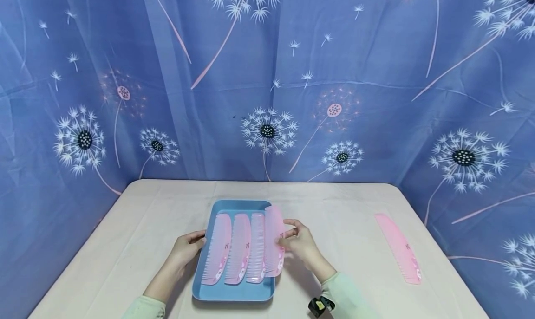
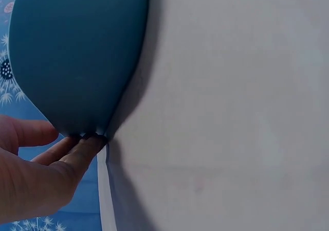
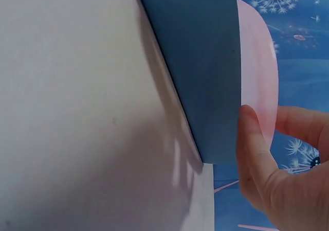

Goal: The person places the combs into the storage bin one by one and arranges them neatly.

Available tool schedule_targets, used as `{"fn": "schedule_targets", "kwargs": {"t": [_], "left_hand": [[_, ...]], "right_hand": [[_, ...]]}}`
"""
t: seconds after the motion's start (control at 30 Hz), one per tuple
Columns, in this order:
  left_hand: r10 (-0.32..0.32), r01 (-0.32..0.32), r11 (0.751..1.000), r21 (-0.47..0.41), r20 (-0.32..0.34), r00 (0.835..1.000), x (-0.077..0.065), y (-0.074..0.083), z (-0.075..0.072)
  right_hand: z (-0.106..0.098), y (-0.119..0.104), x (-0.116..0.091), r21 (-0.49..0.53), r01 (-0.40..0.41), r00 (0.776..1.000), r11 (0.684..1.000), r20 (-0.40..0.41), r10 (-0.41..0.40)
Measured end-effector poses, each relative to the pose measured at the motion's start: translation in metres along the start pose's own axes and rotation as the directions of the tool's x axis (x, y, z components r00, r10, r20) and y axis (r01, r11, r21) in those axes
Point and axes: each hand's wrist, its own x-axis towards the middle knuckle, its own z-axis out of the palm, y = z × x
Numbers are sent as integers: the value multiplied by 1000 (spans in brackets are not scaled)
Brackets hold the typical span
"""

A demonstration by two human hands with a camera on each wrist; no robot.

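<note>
A blue tray [image 1: 246, 293] lies lengthwise before me. Three pink combs [image 1: 239, 249] lie side by side inside it, teeth to the left. My left hand [image 1: 186, 250] grips the tray's left rim; the left wrist view shows its fingertips against the tray's side. With thumb and fingers, my right hand [image 1: 302, 244] pinches another pink comb [image 1: 273, 231], which overlaps the tray's right rim and partly covers the comb beside it. In the right wrist view that held comb [image 3: 259, 66] sticks out past the tray wall [image 3: 205, 61].
One more pink comb [image 1: 399, 249] lies on the white-covered table [image 1: 334, 207], well to the right of the tray. A blue curtain [image 1: 209, 124] with dandelion prints hangs behind and at both sides. A dark wrist device [image 1: 321, 306] sits at the right sleeve.
</note>
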Motion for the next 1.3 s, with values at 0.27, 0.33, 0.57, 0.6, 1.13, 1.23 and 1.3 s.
{"fn": "schedule_targets", "kwargs": {"t": [0.27, 0.33, 0.57, 0.6, 1.13, 1.23, 1.3], "left_hand": [[4, -4, 1000, 3, 6, 1000, -2, 1, 0], [9, -9, 1000, 3, 8, 1000, -3, 0, -1], [10, -10, 1000, -6, 9, 1000, -3, -1, 0], [9, -9, 1000, -7, 10, 1000, -3, 0, 0], [-11, 11, 1000, 7, 8, 1000, -1, 2, 0], [-13, 13, 1000, 8, 5, 1000, -2, 3, -1], [-11, 11, 1000, 8, 6, 1000, -2, 3, -1]], "right_hand": [[1, 2, -3, -5, 8, 998, 1000, 68, -8], [1, 3, -3, 21, 8, 996, 1000, 93, -10], [-1, 6, -2, 83, 9, 989, 996, 145, -21], [-2, 6, -2, 86, 8, 989, 996, 147, -21], [-48, -1, 0, -31, -1, 1000, 1000, -4, 1], [-58, -2, -1, -45, -8, 1000, 999, -27, 6], [-65, -3, -2, -53, -8, 999, 999, -41, 6]]}}
